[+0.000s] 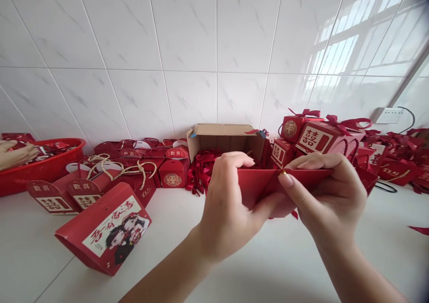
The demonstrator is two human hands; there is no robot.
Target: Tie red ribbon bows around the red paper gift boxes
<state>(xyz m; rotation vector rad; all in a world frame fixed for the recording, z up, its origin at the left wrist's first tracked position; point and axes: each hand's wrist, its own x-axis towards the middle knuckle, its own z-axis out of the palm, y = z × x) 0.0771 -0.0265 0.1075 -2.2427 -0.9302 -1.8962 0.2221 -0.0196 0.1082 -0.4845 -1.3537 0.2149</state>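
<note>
A red paper gift box (253,184) is held up in front of me between both hands, over the table. My left hand (226,213) wraps round its left side, with the thumb pressed against the near face. At the top edge, my right hand (335,200) pinches the box; a small gold-coloured piece (283,172) shows by the thumb tip, its exact kind too small to tell. Behind my left hand, an open cardboard carton (231,128) contains dark red ribbons (205,162). Another red gift box (103,231), printed with a cartoon couple, stands tilted at front left.
Another person's hand (16,153) is over a red basin (67,153) of small packets at far left. Red boxes with rope handles (115,171) line the wall. Ribboned boxes (313,135) are stacked at right, near a power strip (389,115).
</note>
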